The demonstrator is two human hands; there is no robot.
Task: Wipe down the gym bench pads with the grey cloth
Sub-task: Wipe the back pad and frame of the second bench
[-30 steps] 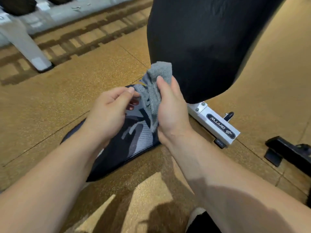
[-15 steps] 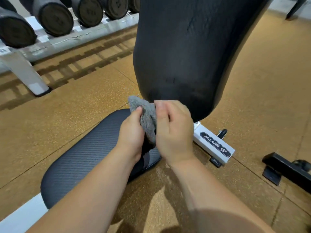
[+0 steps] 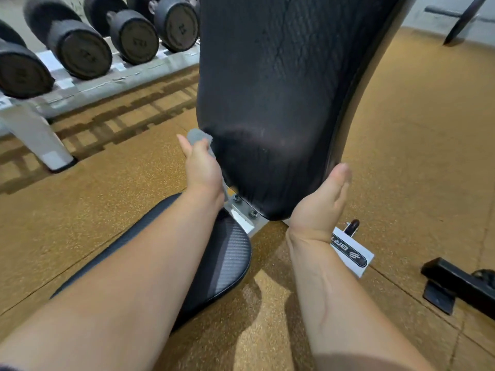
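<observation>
The black back pad (image 3: 273, 89) of the gym bench stands raised and fills the upper middle of the view. My left hand (image 3: 201, 167) holds the grey cloth (image 3: 199, 137) against the pad's lower left edge; the cloth sticks out above my fingers. My right hand (image 3: 321, 202) lies at the pad's lower right edge, thumb up along the side, fingers hidden behind the pad. The black textured seat pad (image 3: 227, 261) lies below, partly covered by my left forearm.
A rack of black dumbbells (image 3: 80, 49) on a white frame (image 3: 40, 129) runs along the upper left. The bench's white frame bar (image 3: 351, 253) with a logo sits by my right wrist. A black bench foot (image 3: 460, 287) lies at right on the brown rubber floor.
Both hands held the cloth together in front of the pad. Now they are apart: the left took the cloth to the pad's left edge, the right moved to the pad's right edge.
</observation>
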